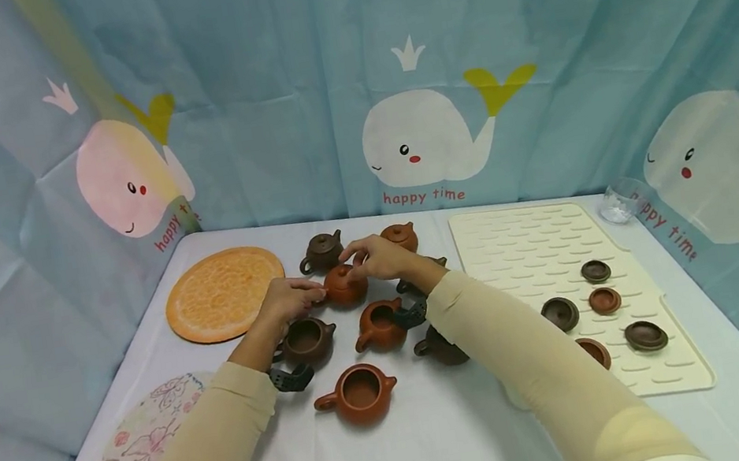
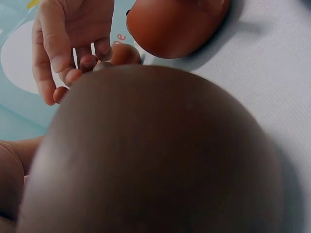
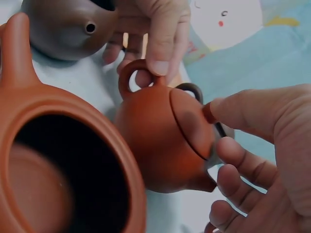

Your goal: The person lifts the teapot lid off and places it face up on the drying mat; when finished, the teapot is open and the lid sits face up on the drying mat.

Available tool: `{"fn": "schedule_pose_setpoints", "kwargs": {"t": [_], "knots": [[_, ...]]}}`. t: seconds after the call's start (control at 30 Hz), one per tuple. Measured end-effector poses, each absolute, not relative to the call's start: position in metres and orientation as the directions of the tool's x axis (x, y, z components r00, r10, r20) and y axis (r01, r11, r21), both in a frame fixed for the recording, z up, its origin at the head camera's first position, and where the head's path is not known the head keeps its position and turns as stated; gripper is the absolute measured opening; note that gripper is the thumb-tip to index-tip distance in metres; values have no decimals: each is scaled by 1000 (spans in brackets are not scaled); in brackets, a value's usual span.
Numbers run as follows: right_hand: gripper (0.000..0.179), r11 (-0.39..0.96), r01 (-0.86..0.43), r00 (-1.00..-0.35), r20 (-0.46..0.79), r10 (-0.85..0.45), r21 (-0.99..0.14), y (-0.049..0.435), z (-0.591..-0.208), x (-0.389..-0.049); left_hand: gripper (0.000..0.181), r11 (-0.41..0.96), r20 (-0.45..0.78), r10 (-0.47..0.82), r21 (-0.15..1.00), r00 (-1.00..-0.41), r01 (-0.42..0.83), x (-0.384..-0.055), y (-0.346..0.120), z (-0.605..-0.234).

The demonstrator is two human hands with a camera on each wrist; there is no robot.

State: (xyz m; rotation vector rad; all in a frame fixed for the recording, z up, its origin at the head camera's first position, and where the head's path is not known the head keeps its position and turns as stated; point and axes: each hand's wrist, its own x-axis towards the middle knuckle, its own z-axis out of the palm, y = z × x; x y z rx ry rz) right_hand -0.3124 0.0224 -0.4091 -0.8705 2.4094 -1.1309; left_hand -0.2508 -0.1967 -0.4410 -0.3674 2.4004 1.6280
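In the head view a reddish-brown clay teapot (image 1: 347, 291) with its lid on sits among several other teapots. My left hand (image 1: 287, 300) pinches its loop handle between thumb and fingers, as the right wrist view shows. From the other side my right hand (image 1: 381, 257) holds the small knob (image 3: 209, 112) of its lid (image 3: 192, 126) at the thumb tip; the other fingers curve beside the lid. A dark brown lidless teapot (image 1: 307, 341) stands just below my left hand, and its rounded body fills much of the left wrist view. Orange-brown lidless teapots (image 1: 381, 326) (image 1: 361, 395) stand nearer.
Two lidded teapots (image 1: 325, 251) (image 1: 399, 236) stand at the back. Dark teapots lie partly under my right arm. A cream tray (image 1: 507, 242) on the right bears several loose lids (image 1: 605, 299). A clear glass (image 1: 622, 201), a round orange mat (image 1: 224, 293) and a floral mat (image 1: 150, 438) lie around.
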Motion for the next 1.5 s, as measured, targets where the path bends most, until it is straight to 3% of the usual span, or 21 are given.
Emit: {"fn": "schedule_pose_setpoints", "kwargs": {"t": [0.73,1.17,1.5], "knots": [[15,609,-515,-793,66,-605,-603,14,-418,-309,17,354,-319,-91,875,-943,-330,-248,-194,-439],[10,565,-375,-887,107,-450,-735,21,-426,-307,18,344,-314,-78,882,-946,-321,-247,-193,-440],[9,300,-145,-914,11,-406,-943,27,-426,-305,16,344,-319,-83,880,-944,-327,-247,-193,-438]]}}
